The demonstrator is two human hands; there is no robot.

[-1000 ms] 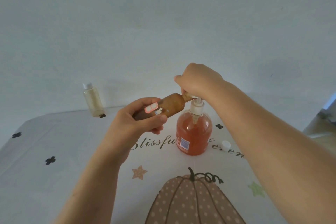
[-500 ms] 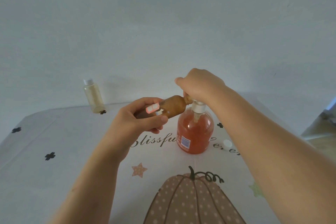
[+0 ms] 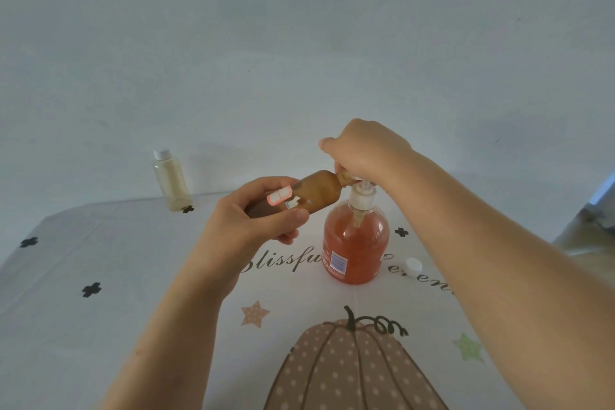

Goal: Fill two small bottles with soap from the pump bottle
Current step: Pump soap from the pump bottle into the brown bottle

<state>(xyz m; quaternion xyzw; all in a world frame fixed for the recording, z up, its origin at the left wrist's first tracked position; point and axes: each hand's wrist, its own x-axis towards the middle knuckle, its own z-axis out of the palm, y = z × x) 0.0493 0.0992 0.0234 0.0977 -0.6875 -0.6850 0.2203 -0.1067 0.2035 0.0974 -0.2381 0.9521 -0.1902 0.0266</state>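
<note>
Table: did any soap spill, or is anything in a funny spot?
No spill shows. A white cap lies loose beside the pump bottle. The small bottle in the left hand is tipped nearly sideways, its mouth at the pump's spout.

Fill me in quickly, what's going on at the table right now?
The left hand holds a small brown bottle tilted nearly sideways, its mouth at the spout of the pump bottle. The right hand is curled over that bottle's top. A capped bottle of pale liquid stands at the far left of the table. A loose white cap lies right of the pump bottle.
</note>
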